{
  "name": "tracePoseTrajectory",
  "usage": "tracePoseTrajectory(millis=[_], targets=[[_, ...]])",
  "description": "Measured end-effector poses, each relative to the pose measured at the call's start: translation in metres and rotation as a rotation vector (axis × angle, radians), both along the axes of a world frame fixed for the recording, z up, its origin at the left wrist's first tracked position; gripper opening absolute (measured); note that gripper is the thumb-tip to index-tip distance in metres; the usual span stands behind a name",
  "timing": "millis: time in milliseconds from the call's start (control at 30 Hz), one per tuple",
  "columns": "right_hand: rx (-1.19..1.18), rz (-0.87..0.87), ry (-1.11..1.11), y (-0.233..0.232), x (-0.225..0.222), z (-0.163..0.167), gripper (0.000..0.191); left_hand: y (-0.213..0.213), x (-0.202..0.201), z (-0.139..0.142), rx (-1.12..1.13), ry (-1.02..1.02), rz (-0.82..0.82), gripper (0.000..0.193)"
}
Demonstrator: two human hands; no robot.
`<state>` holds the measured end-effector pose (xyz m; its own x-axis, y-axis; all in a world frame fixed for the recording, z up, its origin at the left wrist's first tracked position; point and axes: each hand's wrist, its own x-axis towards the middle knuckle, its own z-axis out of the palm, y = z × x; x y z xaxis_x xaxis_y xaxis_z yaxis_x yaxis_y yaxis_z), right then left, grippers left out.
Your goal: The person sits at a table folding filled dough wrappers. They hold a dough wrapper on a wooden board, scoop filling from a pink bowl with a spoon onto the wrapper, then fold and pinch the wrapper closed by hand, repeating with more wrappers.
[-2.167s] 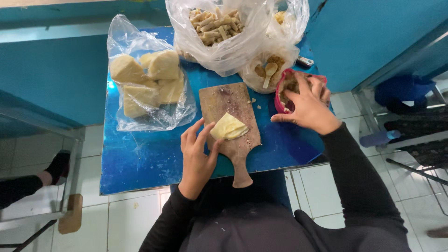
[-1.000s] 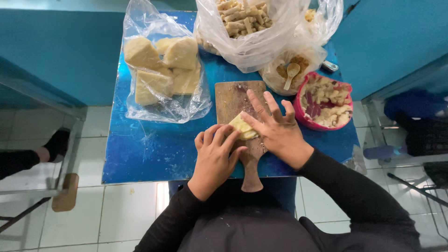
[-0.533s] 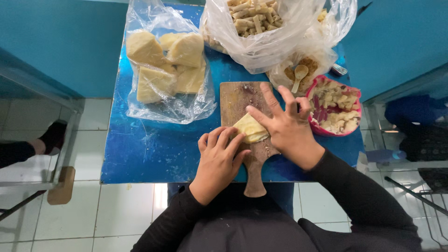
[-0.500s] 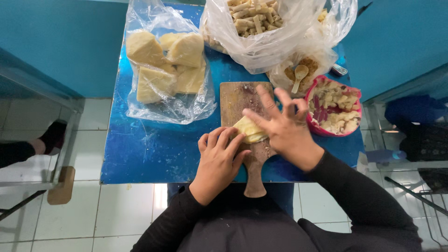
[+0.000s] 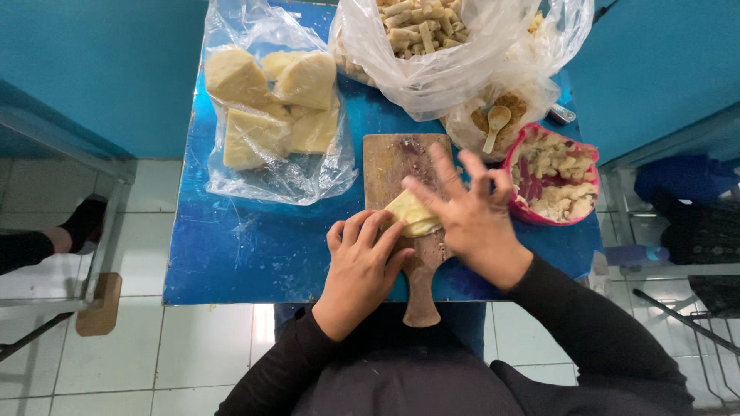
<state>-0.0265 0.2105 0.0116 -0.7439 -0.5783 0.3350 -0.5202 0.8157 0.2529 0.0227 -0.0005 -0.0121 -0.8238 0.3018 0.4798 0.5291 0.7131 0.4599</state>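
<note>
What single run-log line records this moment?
left hand: on yellow wrapper | right hand: on wrapper, fingers spread | wrapper: on wooden board | pink bowl: right of board

Long black sleeves reach the wrists of both bare hands, above a black top.

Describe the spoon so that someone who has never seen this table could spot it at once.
On the blue table, look past the far right corner of the wooden cutting board to the small clear bag beside the pink bowl. The wooden spoon stands in the brown filling there, the only utensil among the bags.
</note>
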Motion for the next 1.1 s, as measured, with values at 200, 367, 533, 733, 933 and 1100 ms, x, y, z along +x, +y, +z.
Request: tracePoseTrajectory(millis=[200,367,533,733,933,1100], targets=[[-0.056,-0.044,-0.044,-0.001,0.003,0.0,0.057,0.0,0.001,0.0,-0.006,-0.003,0.009,0.039],[-0.014,-0.042,0.01,-0.007,0.005,-0.004,0.057,0.0,0.001,0.0,-0.031,0.009,0.012,0.039],[-0.115,0.003,-0.15,-0.003,0.014,-0.009,0.055,0.001,0.002,0.0,-0.025,0.024,0.019,0.039],[-0.308,-0.025,-0.33,0.012,0.016,0.0,0.061,0.0,0.0,0.002,0.002,0.017,0.016,0.035],[-0.51,-0.069,-0.348,0.004,0.012,0.002,0.027,-0.001,-0.008,0.006,0.058,0.029,0.051,0.029],[-0.529,-0.056,-0.249,-0.001,0.009,-0.003,0.019,0.002,-0.019,0.009,0.082,-0.042,0.19,0.019]])
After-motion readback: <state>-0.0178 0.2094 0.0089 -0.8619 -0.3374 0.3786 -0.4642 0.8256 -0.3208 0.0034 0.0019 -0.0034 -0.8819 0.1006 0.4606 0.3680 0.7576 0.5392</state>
